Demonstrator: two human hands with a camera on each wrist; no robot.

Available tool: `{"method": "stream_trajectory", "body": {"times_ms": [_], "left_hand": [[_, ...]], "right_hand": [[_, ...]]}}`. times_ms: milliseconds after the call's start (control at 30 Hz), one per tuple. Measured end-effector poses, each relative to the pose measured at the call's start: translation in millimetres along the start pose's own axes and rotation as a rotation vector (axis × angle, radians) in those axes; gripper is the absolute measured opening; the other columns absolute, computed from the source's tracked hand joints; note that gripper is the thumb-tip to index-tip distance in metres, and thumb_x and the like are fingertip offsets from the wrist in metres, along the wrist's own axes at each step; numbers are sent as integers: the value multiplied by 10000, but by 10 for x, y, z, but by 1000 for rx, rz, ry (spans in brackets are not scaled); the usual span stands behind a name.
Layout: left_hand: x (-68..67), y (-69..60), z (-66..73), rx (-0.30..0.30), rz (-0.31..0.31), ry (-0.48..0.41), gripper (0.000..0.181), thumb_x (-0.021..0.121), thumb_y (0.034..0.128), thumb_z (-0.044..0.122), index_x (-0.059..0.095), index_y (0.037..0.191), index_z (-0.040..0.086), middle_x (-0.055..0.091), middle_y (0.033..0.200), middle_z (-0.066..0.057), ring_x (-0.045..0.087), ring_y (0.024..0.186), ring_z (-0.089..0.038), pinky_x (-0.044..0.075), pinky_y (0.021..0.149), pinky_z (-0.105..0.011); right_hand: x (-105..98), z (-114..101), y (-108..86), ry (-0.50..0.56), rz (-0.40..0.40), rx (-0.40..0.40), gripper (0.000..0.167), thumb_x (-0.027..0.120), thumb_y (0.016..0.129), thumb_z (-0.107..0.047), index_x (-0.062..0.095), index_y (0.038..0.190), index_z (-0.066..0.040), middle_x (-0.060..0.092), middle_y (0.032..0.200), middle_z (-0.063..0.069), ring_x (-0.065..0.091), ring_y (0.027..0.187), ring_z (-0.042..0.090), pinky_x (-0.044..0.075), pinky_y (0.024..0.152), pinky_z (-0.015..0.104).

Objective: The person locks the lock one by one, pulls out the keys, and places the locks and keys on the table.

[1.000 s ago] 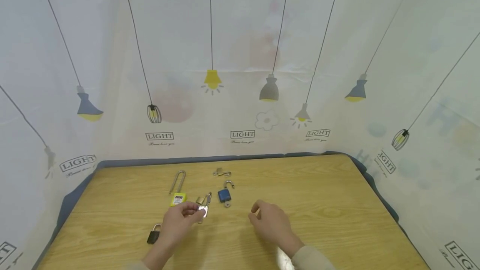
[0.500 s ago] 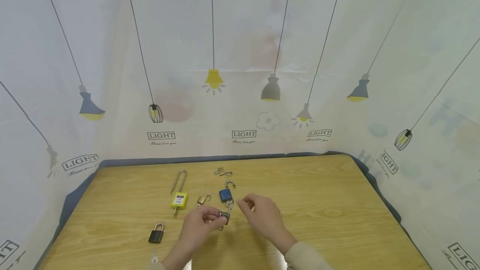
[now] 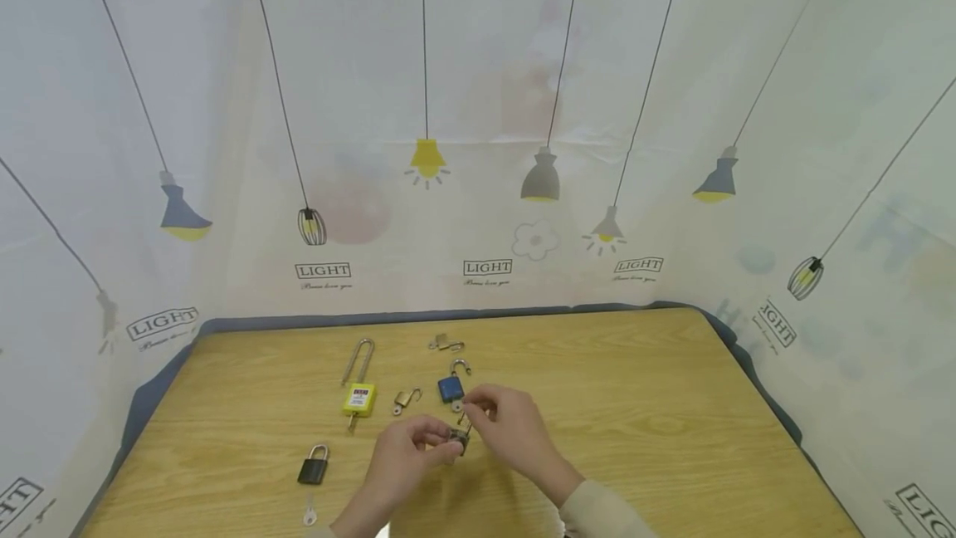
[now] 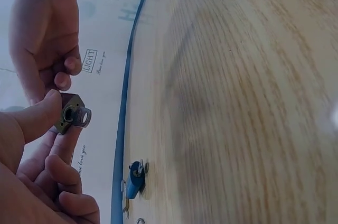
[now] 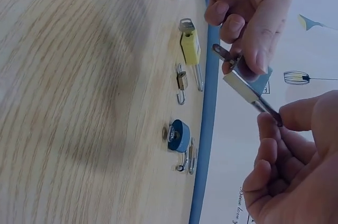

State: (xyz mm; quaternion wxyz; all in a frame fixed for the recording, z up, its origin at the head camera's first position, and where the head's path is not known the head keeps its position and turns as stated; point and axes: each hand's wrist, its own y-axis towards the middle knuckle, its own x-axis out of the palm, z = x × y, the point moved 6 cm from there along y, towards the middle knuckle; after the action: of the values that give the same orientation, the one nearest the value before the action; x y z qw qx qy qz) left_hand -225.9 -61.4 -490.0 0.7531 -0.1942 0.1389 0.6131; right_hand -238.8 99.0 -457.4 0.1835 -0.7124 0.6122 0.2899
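- The left hand [image 3: 403, 448] pinches a metal padlock [image 5: 240, 87] between thumb and fingers, a key [image 4: 83, 118] sticking out opposite the shackle [image 5: 270, 111].
- The right hand [image 3: 517, 424] pinches that shackle's end between thumb and forefinger.
- Just beyond the grip, a blue padlock [image 3: 451, 389] lies on the table [image 3: 635, 405].
- Beyond and left: a brass padlock [image 3: 404, 399], then a yellow padlock [image 3: 362, 398].
- Left of the left hand: a black padlock [image 3: 312, 471].

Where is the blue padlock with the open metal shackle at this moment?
In the head view, the blue padlock lies on the wooden table, slightly left of centre, between a small golden padlock on its left and the right hand.
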Motion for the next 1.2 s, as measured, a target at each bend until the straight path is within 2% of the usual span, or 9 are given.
{"method": "stream_trajectory", "body": {"times_ms": [167,433,533,633,800,967,1067,1200], "left_hand": [[8,-14,-16,-30,-14,-17,319,815,748,378,726,943,143,731,843,28,547,791,-136,426,652,-257],[13,-11,-71,-59,-34,-56,368,807,759,383,716,995,115,745,873,6,613,830,-134,467,716,-300],[35,-8,-81,-44,-51,-66,381,799,777,371,717,1025,93,752,904,-18,651,859,-136,507,747,-331],[67,-5,-65,-1,-64,-68,378,793,795,348,724,1035,65,759,937,-54,677,881,-149,533,762,-352],[115,3,-54,31,-69,-75,333,791,800,327,736,1004,69,758,950,-56,669,875,-137,529,741,-317],[132,6,-98,-9,-74,-82,284,769,817,340,737,982,111,747,940,-7,617,891,-131,484,740,-294],[137,1,-129,-48,-81,-107,295,758,822,360,731,996,124,737,942,11,598,909,-141,466,749,-287],[138,-6,-161,-71,-82,-118,314,760,818,370,726,1011,125,734,942,18,601,916,-142,465,752,-283]], "right_hand": [[3,-44,9,10,12,-40,119,620,956,-182,721,1010,-215,730,953,-33,518,703,38,438,613,202],[-6,-97,2,-6,61,-77,88,663,923,-176,734,973,-191,725,896,-92,500,645,18,430,575,193],[0,-98,6,-21,61,-72,78,671,916,-192,735,961,-191,724,886,-106,476,604,18,415,541,192],[3,-97,9,-47,57,-69,68,673,915,-206,734,942,-204,726,883,-112,468,589,15,410,534,192],[-5,-119,16,-91,61,-73,66,678,909,-203,741,926,-195,733,879,-97,474,581,9,414,537,190],[34,-134,6,-112,50,-75,59,695,892,-177,747,915,-189,739,883,-83,500,625,-7,423,560,180],[66,-123,-16,-112,36,-76,65,706,878,-163,749,916,-192,744,901,-75,525,663,-14,434,578,178],[86,-116,-25,-104,24,-71,66,706,877,-169,749,921,-194,745,912,-76,553,699,-15,450,605,177]]}}
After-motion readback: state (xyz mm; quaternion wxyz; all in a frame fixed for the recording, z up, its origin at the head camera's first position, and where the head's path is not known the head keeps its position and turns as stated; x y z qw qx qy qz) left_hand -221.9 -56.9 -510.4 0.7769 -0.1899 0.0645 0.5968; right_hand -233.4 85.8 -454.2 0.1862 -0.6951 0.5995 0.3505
